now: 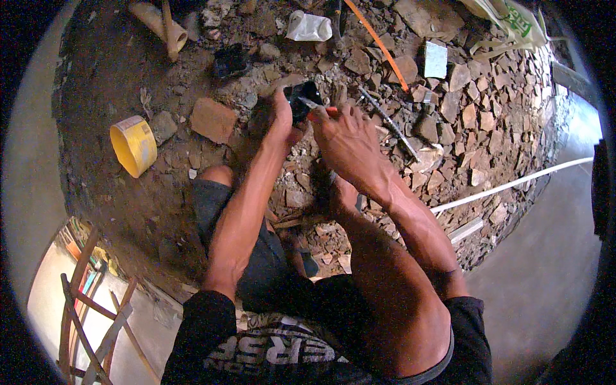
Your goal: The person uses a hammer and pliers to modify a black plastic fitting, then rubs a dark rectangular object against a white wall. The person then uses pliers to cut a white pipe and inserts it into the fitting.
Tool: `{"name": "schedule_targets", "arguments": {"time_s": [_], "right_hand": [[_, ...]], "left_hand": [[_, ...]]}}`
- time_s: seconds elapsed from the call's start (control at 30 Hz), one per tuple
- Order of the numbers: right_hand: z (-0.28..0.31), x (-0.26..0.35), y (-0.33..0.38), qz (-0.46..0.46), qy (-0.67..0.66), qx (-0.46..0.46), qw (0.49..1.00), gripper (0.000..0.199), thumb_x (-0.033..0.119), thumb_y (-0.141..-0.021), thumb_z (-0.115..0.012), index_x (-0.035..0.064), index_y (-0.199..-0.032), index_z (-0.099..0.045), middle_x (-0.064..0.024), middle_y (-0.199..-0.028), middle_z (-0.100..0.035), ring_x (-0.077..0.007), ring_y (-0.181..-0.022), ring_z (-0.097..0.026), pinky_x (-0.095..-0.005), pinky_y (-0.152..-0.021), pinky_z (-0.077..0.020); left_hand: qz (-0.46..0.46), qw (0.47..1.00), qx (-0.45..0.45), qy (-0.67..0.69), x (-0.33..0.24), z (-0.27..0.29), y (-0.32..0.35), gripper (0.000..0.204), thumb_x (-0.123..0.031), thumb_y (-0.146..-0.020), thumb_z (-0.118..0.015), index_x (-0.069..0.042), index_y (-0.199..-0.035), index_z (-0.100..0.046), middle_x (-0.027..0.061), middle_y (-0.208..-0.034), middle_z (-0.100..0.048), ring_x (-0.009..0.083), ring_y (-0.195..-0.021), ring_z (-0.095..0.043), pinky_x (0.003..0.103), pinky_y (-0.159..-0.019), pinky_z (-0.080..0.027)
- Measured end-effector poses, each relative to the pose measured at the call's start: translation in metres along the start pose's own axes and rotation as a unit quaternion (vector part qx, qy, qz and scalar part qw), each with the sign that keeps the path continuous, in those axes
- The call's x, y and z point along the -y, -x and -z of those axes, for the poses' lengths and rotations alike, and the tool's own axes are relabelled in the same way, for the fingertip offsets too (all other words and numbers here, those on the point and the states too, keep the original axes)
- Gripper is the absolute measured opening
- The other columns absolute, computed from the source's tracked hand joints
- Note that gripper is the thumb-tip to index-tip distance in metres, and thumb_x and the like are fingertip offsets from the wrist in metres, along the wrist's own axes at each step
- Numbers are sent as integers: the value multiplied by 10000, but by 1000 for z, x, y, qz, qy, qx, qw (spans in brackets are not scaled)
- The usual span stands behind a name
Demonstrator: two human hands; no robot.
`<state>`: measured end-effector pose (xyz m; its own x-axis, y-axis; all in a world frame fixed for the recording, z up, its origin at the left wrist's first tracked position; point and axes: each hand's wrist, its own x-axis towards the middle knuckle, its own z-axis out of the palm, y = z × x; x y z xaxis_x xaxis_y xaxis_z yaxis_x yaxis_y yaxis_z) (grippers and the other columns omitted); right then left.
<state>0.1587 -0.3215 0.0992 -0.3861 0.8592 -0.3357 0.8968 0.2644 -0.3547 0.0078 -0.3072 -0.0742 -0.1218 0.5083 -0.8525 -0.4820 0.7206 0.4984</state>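
In front of me my left hand (281, 114) is closed around the left side of a small black plastic box (299, 91), with the box's hollow side facing up. My right hand (346, 138) grips a tool with a red handle (321, 113). Its thin metal blade (308, 101) reaches into or over the box; whether it touches the inside I cannot tell. My fingers partly cover the handle, and the exact kind of tool is unclear. A second black box (230, 61) lies on the dirt, farther off to the left.
Dirt and broken brick (213, 120) cover the ground. A yellow ring-shaped container (133, 146) lies left. Beyond my hands are a white crumpled cup (309, 27) and an orange strip (378, 43). A thin rod (389, 122) and white pipe (513, 183) lie right. Wooden poles (80, 282) stand lower left.
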Motion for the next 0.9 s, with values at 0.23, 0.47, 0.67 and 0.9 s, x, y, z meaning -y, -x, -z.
{"name": "schedule_targets", "arguments": {"time_s": [0.23,0.47,0.67,0.9], "right_hand": [[-16,6,-13,49,93,-41,994,258,94,-844,-581,50,-1096,-609,-208,-1011,-607,-365,-921,-594,-454,-634,-524],[-3,12,-22,96,93,25,991,267,70,-807,-583,2,-1056,-650,-199,-893,-593,-340,-830,-626,-422,-577,-545],[-14,20,-25,39,66,41,996,245,58,-818,-574,-4,-1043,-650,-216,-871,-596,-371,-814,-642,-448,-599,-554],[-10,15,-37,-22,-32,57,998,189,142,-907,-522,47,-1038,-620,-259,-893,-604,-430,-800,-653,-494,-636,-537]], "left_hand": [[-57,996,-46,-53,3,-3,11,504,-513,-971,-349,-126,-978,-671,42,-837,-687,232,-707,-667,387,-655,-560],[-58,996,-51,-39,3,-1,12,492,-512,-968,-354,-127,-960,-660,41,-824,-671,226,-692,-654,380,-643,-552],[30,998,1,52,3,0,16,482,-511,-966,-358,-128,-944,-650,40,-813,-657,222,-678,-642,374,-632,-546],[109,982,40,152,8,-17,5,472,-510,-964,-363,-129,-926,-638,39,-801,-641,217,-663,-629,367,-620,-539]]}}
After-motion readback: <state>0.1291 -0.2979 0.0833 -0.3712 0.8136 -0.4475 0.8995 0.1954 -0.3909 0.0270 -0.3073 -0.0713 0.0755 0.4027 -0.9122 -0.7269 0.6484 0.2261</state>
